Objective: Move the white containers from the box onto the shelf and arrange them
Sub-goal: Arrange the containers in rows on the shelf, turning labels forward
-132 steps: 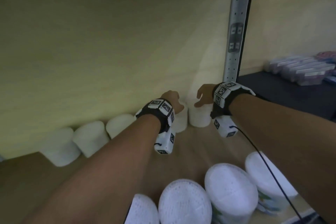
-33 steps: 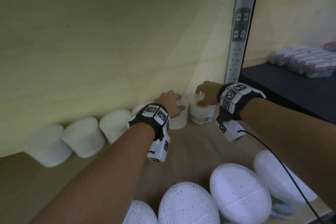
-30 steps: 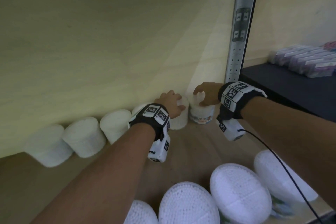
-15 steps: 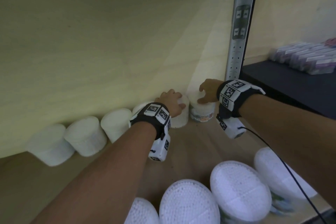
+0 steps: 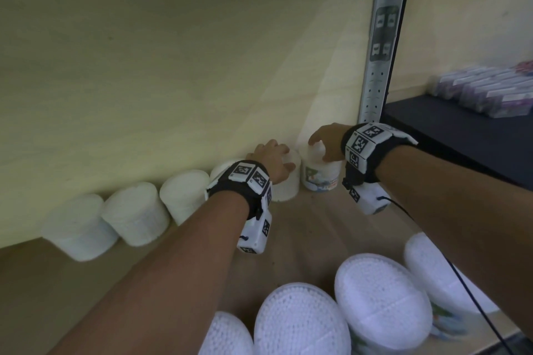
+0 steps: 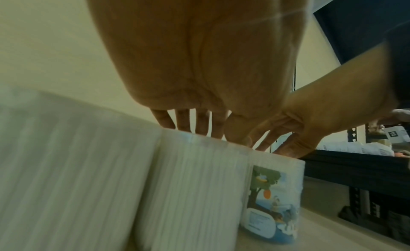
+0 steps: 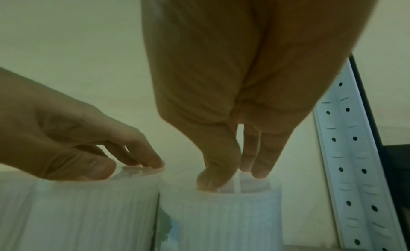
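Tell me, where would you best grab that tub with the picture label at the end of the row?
Probably by its lid rim, from above: the labelled tub stands upright, touching its neighbour on one side, with the metal post close on the other.

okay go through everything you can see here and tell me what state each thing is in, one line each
Left hand: fingers resting on a container's lid.
Right hand: fingertips on the labelled container's lid.
Labelled container: upright, at the row's right end.
Back row of containers: upright along the wall.
Front containers: lids on.
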Motion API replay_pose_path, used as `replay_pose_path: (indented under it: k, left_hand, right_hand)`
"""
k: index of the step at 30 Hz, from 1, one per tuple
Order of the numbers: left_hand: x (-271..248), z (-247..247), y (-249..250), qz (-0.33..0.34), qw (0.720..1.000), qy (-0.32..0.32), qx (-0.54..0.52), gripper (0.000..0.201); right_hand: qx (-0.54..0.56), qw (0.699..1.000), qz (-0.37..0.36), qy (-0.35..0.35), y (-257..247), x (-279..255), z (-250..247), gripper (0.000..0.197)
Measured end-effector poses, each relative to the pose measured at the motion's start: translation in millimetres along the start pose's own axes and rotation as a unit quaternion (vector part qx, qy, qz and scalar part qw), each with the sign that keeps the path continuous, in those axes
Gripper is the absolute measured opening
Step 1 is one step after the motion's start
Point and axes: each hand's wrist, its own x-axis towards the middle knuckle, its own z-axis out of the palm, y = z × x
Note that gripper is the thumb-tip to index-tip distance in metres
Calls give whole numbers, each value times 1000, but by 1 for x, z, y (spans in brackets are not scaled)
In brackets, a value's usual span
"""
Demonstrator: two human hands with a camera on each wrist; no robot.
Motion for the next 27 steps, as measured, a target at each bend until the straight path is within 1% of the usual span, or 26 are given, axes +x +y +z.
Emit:
replay_pose_path:
  k: [6, 10, 13, 19, 21, 22, 24, 25, 26, 27]
  left_hand:
    - [0, -3, 1, 4, 1000, -11, 5, 54]
    - [3, -8, 0, 19, 1000, -23, -8, 55]
    - [3, -12, -1, 31, 999, -32, -20, 55]
    - [5, -26, 0, 53, 994, -86, -27, 54]
    - [3, -30, 1, 51, 995, -72, -53, 54]
    - [2, -30, 1, 43, 995, -50, -69, 54]
    - [2, -29, 1, 24, 996, 16, -79, 43]
    - [3, -26, 0, 10, 997, 41, -67, 38]
    - [4, -24, 0, -6, 998, 53, -46, 39]
    - [5, -21, -1, -22, 998, 50, -21, 45]
  right_hand:
    - [10, 1000, -3, -2, 2, -1, 0, 59]
    - [18, 1000, -4, -8, 2, -3, -2, 60]
    - [10, 1000, -5, -1, 1, -4, -1, 59]
    - [25, 1000, -7, -1, 4, -5, 0, 58]
    - [31, 999, -10, 4, 5, -3, 2, 57]
    - [31, 999, -11, 9, 5, -3, 2, 56]
    - [33, 999, -10, 9, 5, -3, 3, 57]
    - [37, 999, -9, 4, 6, -2, 3, 57]
    - [40, 999, -8, -2, 6, -2, 2, 58]
    - [41, 999, -7, -7, 6, -1, 1, 58]
